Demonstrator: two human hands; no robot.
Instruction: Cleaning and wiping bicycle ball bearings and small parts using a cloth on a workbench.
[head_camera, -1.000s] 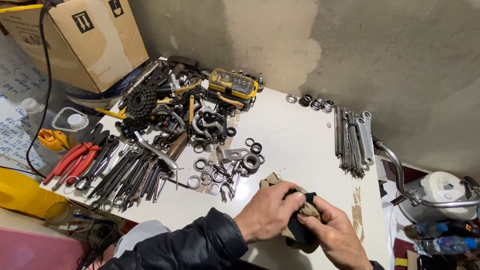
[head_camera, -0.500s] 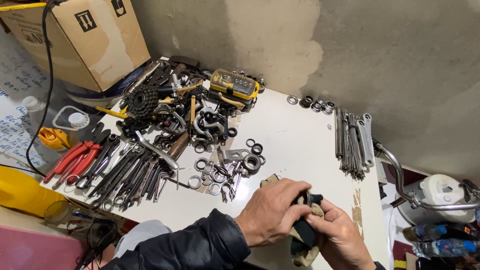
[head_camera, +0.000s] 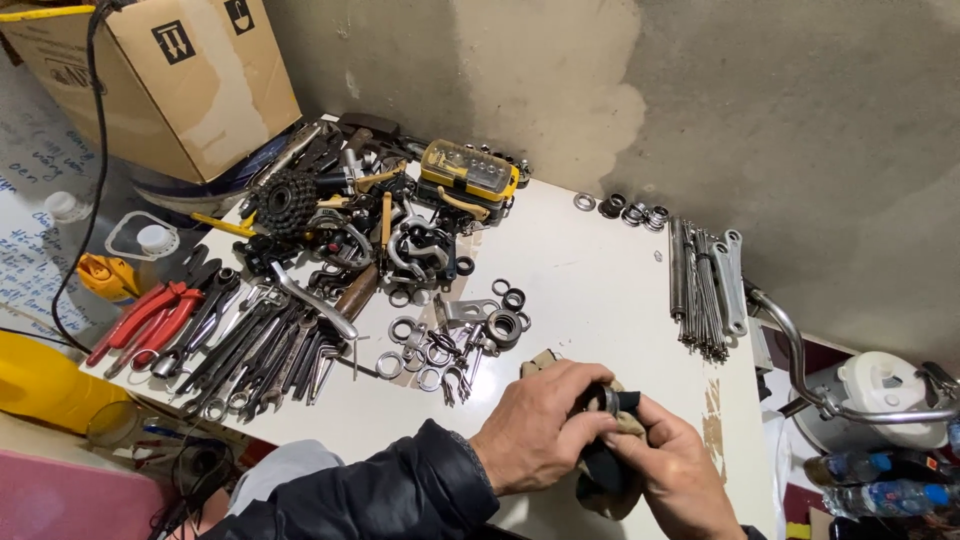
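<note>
My left hand and my right hand meet at the near edge of the white table. Both are closed around a tan and black rag that wraps a small metal part, whose round grey end shows between my fingers. The rest of the part is hidden by the cloth and my fingers. My left arm wears a dark padded sleeve. Just beyond my hands lie several loose metal rings and washers.
A heap of bicycle parts with a black sprocket cluster and a yellow bit case fills the table's far left. Wrenches and red pliers lie at the left, long rods at the right. A cardboard box stands behind.
My hands have shifted slightly on the rag, turning it, and the grey end of the part now shows at the top between my fingers.
</note>
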